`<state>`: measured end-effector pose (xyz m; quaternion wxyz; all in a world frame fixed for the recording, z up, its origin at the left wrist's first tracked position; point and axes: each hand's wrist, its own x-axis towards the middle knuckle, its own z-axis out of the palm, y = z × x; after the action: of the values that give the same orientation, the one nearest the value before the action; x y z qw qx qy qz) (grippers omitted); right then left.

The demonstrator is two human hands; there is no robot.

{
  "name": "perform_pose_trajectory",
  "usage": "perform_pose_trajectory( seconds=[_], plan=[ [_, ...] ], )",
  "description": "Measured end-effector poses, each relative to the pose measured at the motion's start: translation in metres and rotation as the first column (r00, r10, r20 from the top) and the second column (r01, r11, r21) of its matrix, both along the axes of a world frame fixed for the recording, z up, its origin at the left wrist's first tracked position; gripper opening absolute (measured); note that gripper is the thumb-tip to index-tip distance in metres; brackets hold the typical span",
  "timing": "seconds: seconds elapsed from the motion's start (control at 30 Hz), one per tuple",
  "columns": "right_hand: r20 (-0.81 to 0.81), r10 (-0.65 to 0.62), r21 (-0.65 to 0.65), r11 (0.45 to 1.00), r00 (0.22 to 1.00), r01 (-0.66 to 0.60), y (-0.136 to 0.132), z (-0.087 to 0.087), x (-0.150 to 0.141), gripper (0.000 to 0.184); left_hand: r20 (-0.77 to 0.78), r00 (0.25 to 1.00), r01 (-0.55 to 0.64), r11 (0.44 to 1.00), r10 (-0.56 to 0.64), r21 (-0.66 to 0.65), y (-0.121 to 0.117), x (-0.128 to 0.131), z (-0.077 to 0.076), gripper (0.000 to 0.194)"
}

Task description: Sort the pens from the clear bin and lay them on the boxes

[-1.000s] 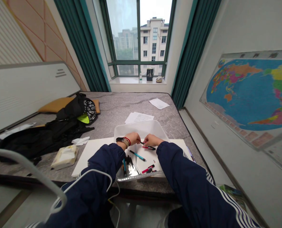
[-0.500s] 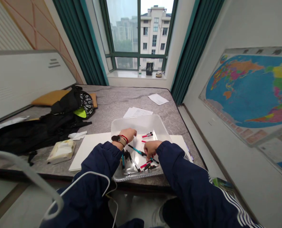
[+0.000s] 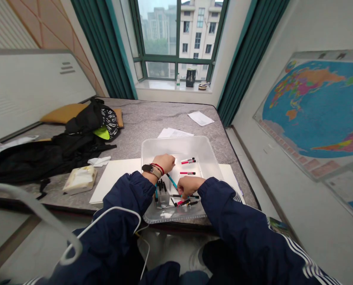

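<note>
head view puts me above the left hand point(image 3: 165, 163), curled over a clear plastic box point(image 3: 176, 143), and the right hand point(image 3: 188, 186), low among the loose pens point(image 3: 181, 201) inside it. fingers are hidden, so i cannot tell if either grips a pen. the box sits on white board point(image 3: 114, 178), probably to keep the pens together within reach.

Right hand point(image 3: 188, 186) over pens point(image 3: 182, 202) in clear tub point(image 3: 176, 141) (left hand point(image 3: 165, 163) beside).
</note>
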<state>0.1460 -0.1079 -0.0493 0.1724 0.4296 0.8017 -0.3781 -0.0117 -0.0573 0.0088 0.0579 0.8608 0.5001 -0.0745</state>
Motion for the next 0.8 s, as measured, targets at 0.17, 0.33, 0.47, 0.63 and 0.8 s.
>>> perform_pose_trajectory(
  seconds=[0.17,0.33,0.47,0.63,0.8],
  plan=[
    [-0.129,0.080,0.181,0.982,0.988,-0.056,-0.005,0.007,-0.010,0.031,0.012,1.000,0.008,1.000,-0.008,0.013,0.000,0.000,-0.001,0.030],
    [-0.048,0.123,0.250,0.962,0.991,-0.107,-0.008,0.005,-0.013,0.025,0.010,1.000,0.000,1.000,0.000,-0.001,0.001,0.000,-0.002,0.030],
    [0.025,0.152,0.269,0.951,0.988,-0.153,-0.007,0.005,-0.012,0.018,0.013,1.000,0.012,1.000,-0.012,-0.006,0.002,0.000,-0.003,0.031],
    [0.087,0.118,0.262,0.955,0.989,-0.137,-0.008,0.013,-0.011,0.018,0.024,1.000,0.006,1.000,-0.006,-0.030,0.004,-0.001,-0.006,0.033],
    [0.114,0.125,0.255,0.955,0.986,-0.151,-0.007,0.016,-0.010,0.022,0.039,0.999,0.017,0.999,-0.016,-0.039,0.006,-0.001,-0.009,0.033]
  ],
)
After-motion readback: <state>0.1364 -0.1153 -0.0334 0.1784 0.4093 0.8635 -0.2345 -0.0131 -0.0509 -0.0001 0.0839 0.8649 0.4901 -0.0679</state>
